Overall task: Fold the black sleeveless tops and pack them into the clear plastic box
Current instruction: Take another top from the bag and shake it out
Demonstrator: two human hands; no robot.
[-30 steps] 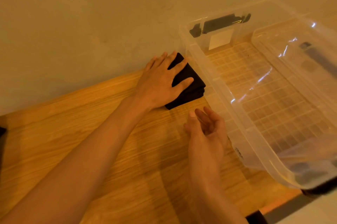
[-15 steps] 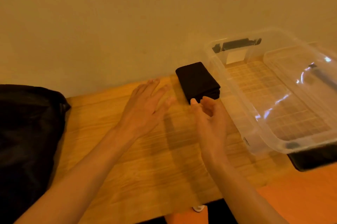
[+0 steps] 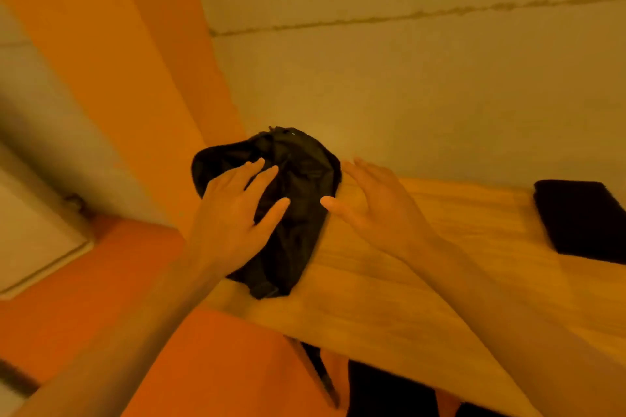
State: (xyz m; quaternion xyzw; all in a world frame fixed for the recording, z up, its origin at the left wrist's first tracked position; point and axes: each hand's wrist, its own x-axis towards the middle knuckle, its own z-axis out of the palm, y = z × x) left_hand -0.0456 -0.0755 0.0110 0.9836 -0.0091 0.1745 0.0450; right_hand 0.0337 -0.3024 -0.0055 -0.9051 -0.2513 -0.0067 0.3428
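A crumpled heap of black fabric [image 3: 298, 220], apparently unfolded tops, lies at the left end of the wooden table [image 3: 423, 281]. My left hand [image 3: 233, 213] is spread flat over the heap's left side, fingers apart. My right hand [image 3: 376, 209] hovers open just right of the heap, its thumb tip near the fabric's edge. One folded black top [image 3: 582, 220] rests flat on the table at the far right. The clear plastic box is out of the frame.
A plain wall [image 3: 406, 94] runs along the table's back edge. An orange floor [image 3: 169, 349] and an orange panel [image 3: 135, 77] lie to the left, beyond the table's left end. Something dark sits under the table's near edge.
My view has swung left, so the box has left the frame and the folded top has slid to the far right. Both hands have moved from the folded top to the crumpled heap.
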